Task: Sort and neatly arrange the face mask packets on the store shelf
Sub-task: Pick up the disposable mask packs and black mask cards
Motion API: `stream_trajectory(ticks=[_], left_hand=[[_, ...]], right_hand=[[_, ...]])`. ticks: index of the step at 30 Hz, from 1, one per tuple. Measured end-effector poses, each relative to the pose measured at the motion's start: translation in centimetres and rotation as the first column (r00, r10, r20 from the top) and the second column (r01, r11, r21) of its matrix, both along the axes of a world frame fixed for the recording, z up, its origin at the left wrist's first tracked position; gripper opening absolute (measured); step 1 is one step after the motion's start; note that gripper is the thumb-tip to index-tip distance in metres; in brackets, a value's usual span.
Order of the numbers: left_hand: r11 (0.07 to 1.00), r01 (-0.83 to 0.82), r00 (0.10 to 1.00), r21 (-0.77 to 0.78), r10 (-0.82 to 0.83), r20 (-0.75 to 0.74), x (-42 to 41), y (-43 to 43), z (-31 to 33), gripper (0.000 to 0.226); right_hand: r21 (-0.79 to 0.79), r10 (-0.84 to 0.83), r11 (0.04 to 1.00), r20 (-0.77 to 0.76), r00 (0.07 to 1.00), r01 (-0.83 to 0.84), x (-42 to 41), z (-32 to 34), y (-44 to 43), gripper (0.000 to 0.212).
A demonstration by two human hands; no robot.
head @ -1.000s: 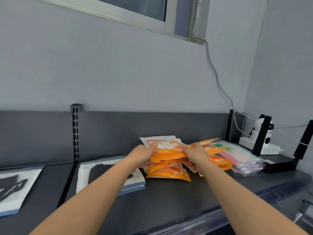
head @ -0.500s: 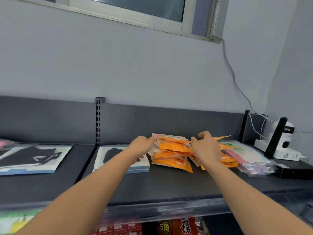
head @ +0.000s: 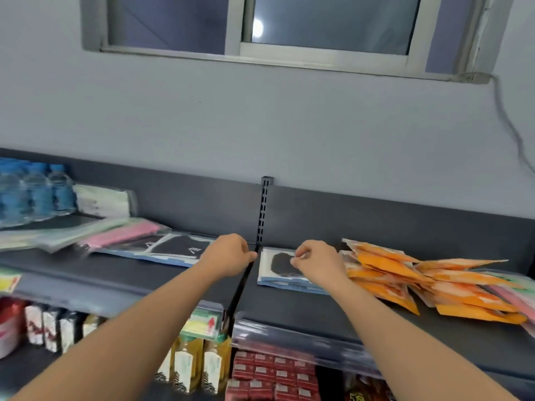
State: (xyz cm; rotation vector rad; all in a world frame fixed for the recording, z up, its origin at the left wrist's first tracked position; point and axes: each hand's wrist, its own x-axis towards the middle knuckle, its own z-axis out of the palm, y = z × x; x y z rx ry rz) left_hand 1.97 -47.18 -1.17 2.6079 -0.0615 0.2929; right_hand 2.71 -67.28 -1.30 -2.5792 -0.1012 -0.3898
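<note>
No legible wording anywhere. Only a red upward arrow on the shelf-edge price tag, print around it too blurred to read. Possibly a yellow "5" on the dark packet at the lower edge, smeared by motion.

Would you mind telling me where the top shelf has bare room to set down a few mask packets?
Bare patches: the front strip of the shelf before the black mask packet, beside the orange packets; and the front strip left of the divider, before the second black packet. The far left is crowded with the pink packets.
</note>
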Motion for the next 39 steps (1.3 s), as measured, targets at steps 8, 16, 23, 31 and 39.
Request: stream_trajectory(ticks=[8, 16, 23, 31, 39], left_hand=[[0.965, -0.144, 0.989, 0.22, 0.143, 0.018, -0.4, 12.0, -0.7, 0.032], [0.894, -0.218, 0.973, 0.392, 0.23, 0.015, 0.2, 23.5, -2.4, 0.039], [0.814, -0.296, 0.933, 0.5, 0.359, -0.033, 1.3, 30.9, -3.9, 0.054], [0.827, -0.364, 0.889, 0.428, 0.446, -0.105, 4.4, 35.4, -5.7, 0.082], [0.885, -0.304, 0.944, 0.354, 0.33, -0.016, 7.3, 36.2, -4.4, 0.066]], right_hand=[[0.02, 0.128, 0.992, -0.085, 0.988, -0.127, 1.3, -1.2, 10.5, 0.01], [0.025, 0.205, 0.979, -0.202, 0.958, -0.205, 3.0, -2.7, 20.4, 0.028], [-0.008, 0.21, 0.976, -0.215, 0.954, -0.216, 4.6, -3.9, 27.0, 0.033], [-0.077, 0.279, 0.951, -0.208, 0.938, -0.3, 7.7, -3.7, 31.8, 0.027], [0.055, 0.462, 0.885, -0.235, 0.855, -0.463, 11.6, -3.2, 37.7, 0.018]])
